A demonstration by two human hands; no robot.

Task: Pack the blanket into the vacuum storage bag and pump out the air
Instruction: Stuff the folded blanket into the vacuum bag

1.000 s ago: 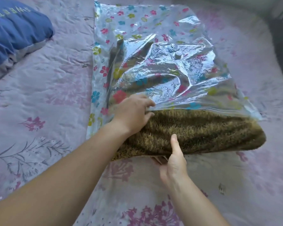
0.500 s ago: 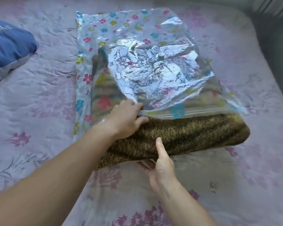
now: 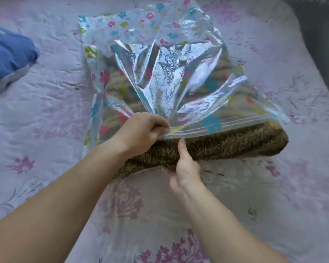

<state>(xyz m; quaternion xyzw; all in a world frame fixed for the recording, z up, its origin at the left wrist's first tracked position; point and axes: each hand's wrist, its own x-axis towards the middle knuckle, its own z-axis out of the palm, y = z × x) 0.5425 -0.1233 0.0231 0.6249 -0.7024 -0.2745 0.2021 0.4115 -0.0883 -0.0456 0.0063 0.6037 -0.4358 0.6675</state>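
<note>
The blanket [image 3: 226, 145], brown and shaggy, lies at frame centre, mostly inside the vacuum storage bag [image 3: 160, 76]; its near edge protrudes from the bag mouth. The left hand [image 3: 144, 131] pinches the bag's upper lip at the zip strip, fingers curled together, lifting it clear of the blanket. The right hand [image 3: 185, 168] grips the blanket's near edge, thumb upright on its front, fingers tucked beneath and mostly hidden. A round valve [image 3: 182, 62] sits on the bag's top. Everything rests on a pink floral bedsheet [image 3: 273, 196]. A blue pillow [image 3: 8, 54] lies at the upper left.
</note>
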